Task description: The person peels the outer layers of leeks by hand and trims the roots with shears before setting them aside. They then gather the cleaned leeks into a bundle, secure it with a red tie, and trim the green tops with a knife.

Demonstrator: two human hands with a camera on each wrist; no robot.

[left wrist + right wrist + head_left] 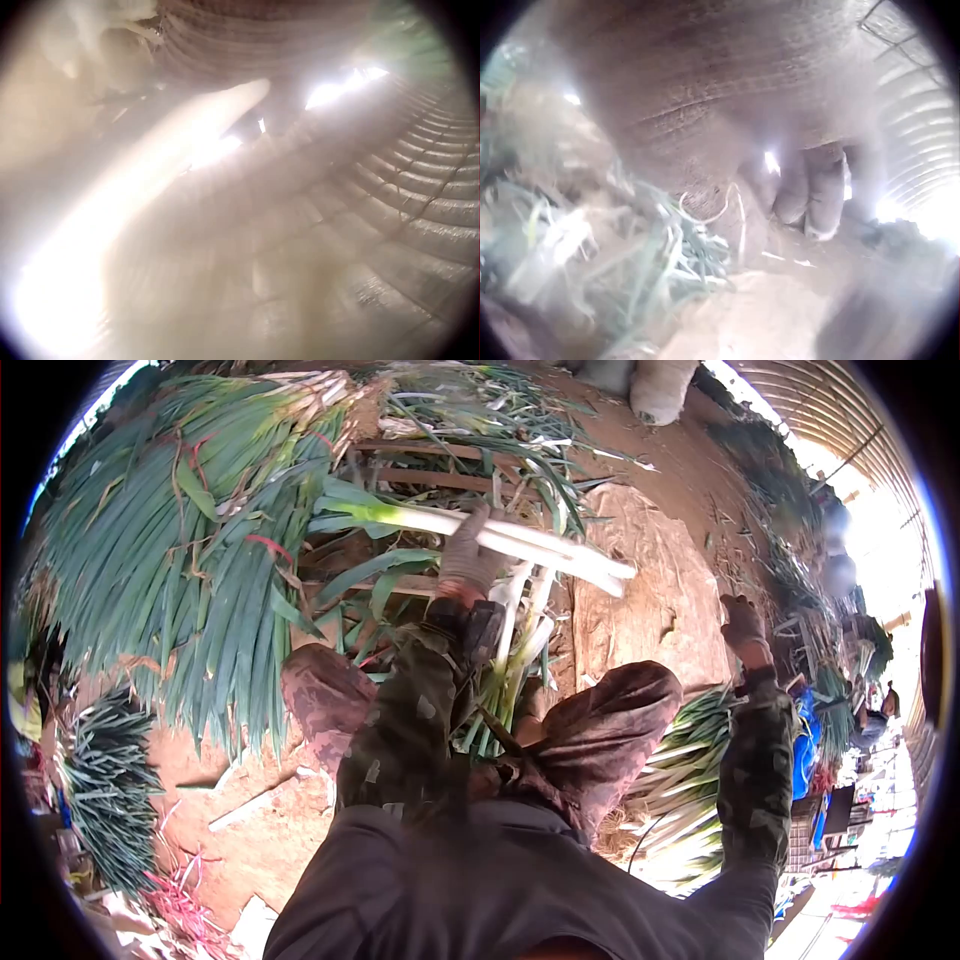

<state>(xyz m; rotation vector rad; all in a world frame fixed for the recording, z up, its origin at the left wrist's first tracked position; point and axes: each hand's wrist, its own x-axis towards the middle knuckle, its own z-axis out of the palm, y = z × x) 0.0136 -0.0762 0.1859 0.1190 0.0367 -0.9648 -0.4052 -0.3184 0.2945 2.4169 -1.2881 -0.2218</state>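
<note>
My left hand (468, 560) grips a few leeks (545, 547) around their pale shafts, white ends pointing right and green leaves left, above a wooden frame strewn with leaves. Part of that hand (255, 37) fills the top of the left wrist view, beside a blurred white shaft (150, 169). Out to the right, my right hand (744, 628) holds nothing, its fingers loosely bent, near the right edge of a brown sheet (650, 580). The right wrist view shows this hand (727, 97) close up, fingers hanging over leaf scraps.
A large heap of leeks (190, 570) lies at the left, and a smaller bundle (105, 790) lower left. More leeks (675, 790) lie beside the right knee. Pink ties (185, 910) are on the ground at lower left. Loose greens line the far right.
</note>
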